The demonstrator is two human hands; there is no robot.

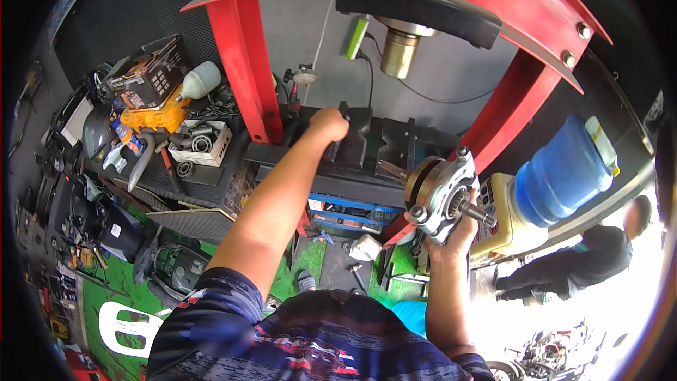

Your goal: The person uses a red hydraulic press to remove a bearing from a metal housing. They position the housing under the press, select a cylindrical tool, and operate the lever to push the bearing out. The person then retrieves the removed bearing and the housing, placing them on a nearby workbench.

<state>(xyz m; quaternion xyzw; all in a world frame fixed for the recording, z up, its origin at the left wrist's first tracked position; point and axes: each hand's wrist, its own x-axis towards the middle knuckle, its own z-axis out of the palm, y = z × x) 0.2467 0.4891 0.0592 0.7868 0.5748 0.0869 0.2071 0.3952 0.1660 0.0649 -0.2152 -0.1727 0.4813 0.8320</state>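
My right hand (455,238) holds up a crankshaft (426,182) from below, in front of the press bed's right side. A silver metal housing piece (438,213) sits round its near end, and a splined shaft sticks out toward me. My left hand (330,125) reaches forward and is closed on a black metal block (343,142) standing on the press bed (331,182). Other black notched blocks (395,142) stand to its right. Above the bed hangs the steel ram (400,55) of a red press frame (240,63).
On the left bench lie a white box of bearings (202,144), a hammer (169,169), a yellow case (156,114) and a carton (147,74). A blue water bottle (563,173) stands on a dispenser at the right. Beyond it a person (592,261) bends over.
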